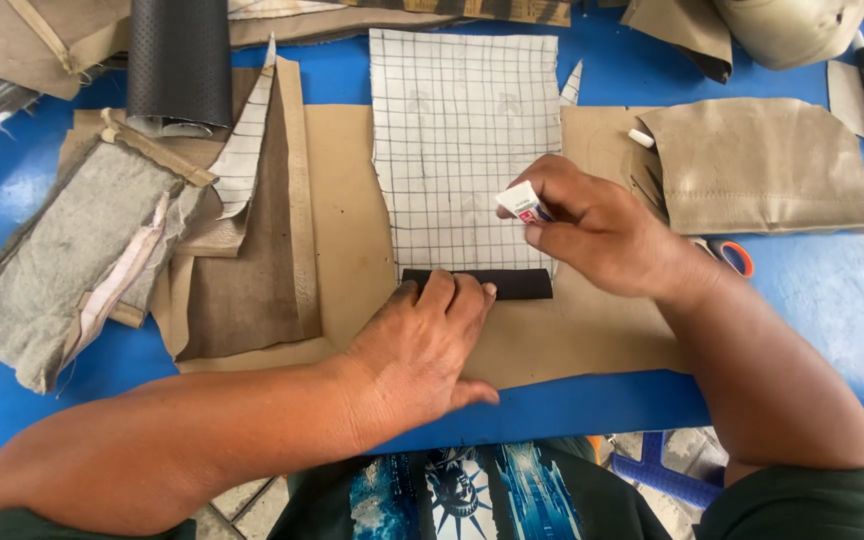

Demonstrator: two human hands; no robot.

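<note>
Left end of black strip (497,283) hidden under left hand (417,350); scissors' orange handle (738,256) mostly hidden behind right wrist. Left hand flat, fingers spread, pressing strip at bottom edge of gridded white sheet (464,130) on tan leather panel (352,230). Right hand (597,230), at 1 o'clock from strip, pinches small white chalk block (518,201) with red-patterned label. Black perforated roll (179,62) at 11 o'clock on blue bench (832,300).

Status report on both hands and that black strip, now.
Left hand pressing flat on black strip. Right hand pinching small white tube above gridded sheet. Nothing blocking the strip.
</note>
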